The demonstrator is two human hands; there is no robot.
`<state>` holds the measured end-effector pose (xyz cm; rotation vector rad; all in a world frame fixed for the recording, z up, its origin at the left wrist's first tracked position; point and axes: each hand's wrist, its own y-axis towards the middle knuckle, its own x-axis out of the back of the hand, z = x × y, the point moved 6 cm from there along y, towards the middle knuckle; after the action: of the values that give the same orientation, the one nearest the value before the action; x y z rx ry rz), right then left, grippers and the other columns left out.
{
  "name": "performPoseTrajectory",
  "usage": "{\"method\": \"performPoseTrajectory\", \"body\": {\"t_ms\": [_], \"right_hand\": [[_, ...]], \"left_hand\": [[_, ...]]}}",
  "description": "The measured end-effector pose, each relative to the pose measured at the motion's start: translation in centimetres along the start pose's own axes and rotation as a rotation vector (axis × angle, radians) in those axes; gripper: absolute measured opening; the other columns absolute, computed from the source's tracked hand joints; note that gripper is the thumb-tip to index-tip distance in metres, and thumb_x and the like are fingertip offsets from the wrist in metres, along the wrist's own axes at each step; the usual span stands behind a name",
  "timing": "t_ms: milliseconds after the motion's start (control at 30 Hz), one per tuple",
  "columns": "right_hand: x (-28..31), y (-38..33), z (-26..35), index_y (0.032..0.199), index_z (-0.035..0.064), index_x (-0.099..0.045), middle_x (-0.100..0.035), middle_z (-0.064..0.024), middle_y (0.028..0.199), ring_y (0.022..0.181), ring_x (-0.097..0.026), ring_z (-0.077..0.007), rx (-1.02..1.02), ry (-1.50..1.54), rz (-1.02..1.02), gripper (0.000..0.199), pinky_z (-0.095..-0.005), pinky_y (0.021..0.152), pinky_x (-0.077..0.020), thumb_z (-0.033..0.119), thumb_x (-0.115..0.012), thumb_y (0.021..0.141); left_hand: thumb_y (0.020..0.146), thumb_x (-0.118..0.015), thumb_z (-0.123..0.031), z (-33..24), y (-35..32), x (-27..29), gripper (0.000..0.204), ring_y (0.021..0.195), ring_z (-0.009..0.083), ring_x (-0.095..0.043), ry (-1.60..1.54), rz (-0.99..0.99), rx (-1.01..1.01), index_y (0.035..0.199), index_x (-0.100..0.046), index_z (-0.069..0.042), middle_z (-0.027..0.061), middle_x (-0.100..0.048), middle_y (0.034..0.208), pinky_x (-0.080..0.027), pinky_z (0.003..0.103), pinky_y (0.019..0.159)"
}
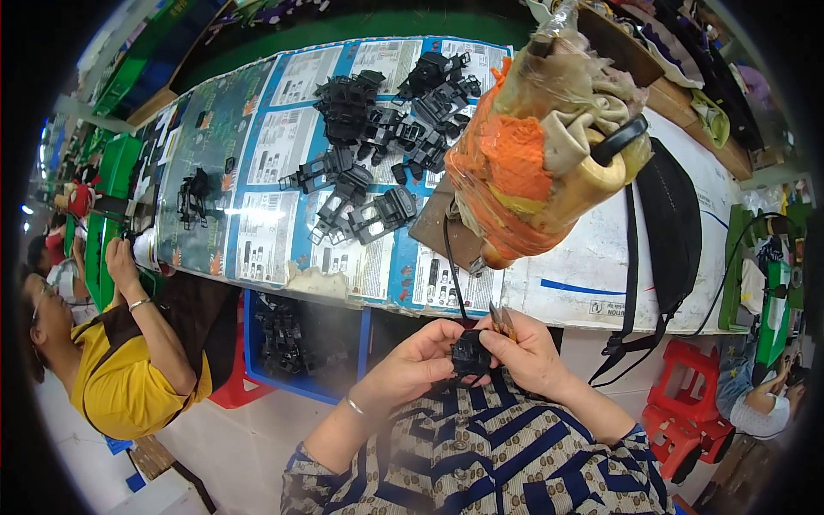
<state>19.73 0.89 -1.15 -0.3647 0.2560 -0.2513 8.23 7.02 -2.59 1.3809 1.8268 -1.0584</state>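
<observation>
In front of my patterned top, I hold a small black plastic part (470,354) just off the table's near edge. My left hand (422,354) is closed on it, thumb and fingers pinching its left side. My right hand (534,354) is curled round small orange-handled nippers (502,321), their metal tips pointing up. The right thumb also presses on the part's right side. Fingers hide much of the part. A heap of similar black plastic frames (348,112) lies on the table (257,219) ahead, with more frames (382,215) nearer me.
A bulky post wrapped in orange cloth and plastic (524,163) stands just beyond my hands. A black bag (674,223) with hanging straps is to its right. Below the table at left sits a blue crate (348,386) holding black parts. A co-worker in yellow (137,378) sits left; red stools (687,395) stand right.
</observation>
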Motion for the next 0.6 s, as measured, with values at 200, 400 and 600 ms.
{"method": "performPoseTrajectory", "body": {"t_ms": [200, 400, 600], "right_hand": [[-0.4, -0.2, 0.9, 0.091, -0.0003, -0.057, -0.052, -0.0003, 0.071, 0.06, -0.05, -0.0049, 0.077, -0.108, 0.041, 0.013, -0.02, 0.053, -0.0406, 0.011, -0.052, 0.088], [-0.6, -0.2, 1.1, 0.092, -0.0016, -0.057, -0.053, -0.0028, 0.075, 0.061, -0.051, -0.0059, 0.089, -0.148, 0.075, 0.014, -0.0206, 0.054, -0.0419, 0.01, -0.052, 0.087], [0.0, -0.4, 0.8, 0.097, -0.0012, -0.057, -0.053, -0.0016, 0.076, 0.062, -0.051, -0.0056, 0.038, -0.046, -0.014, 0.015, -0.0206, 0.055, -0.0413, 0.009, -0.052, 0.087]], "left_hand": [[0.082, -0.061, -0.017, 0.3, -0.4, 0.0, 0.041, 0.106, 0.0272, -0.053, -0.016, 0.035, -0.011, 0.115, -0.042, -0.002, 0.0143, -0.053, 0.112, -0.044, 0.047, 0.092], [0.081, -0.063, -0.015, 0.1, -0.5, -0.2, 0.043, 0.106, 0.0272, -0.053, -0.02, 0.03, -0.016, 0.115, -0.042, -0.003, 0.0136, -0.053, 0.112, -0.044, 0.047, 0.091], [0.084, -0.058, -0.015, -0.2, -1.1, 0.1, 0.037, 0.106, 0.0278, -0.053, -0.141, -0.023, -0.016, 0.114, -0.041, -0.003, 0.019, -0.052, 0.114, -0.045, 0.042, 0.09]]}}
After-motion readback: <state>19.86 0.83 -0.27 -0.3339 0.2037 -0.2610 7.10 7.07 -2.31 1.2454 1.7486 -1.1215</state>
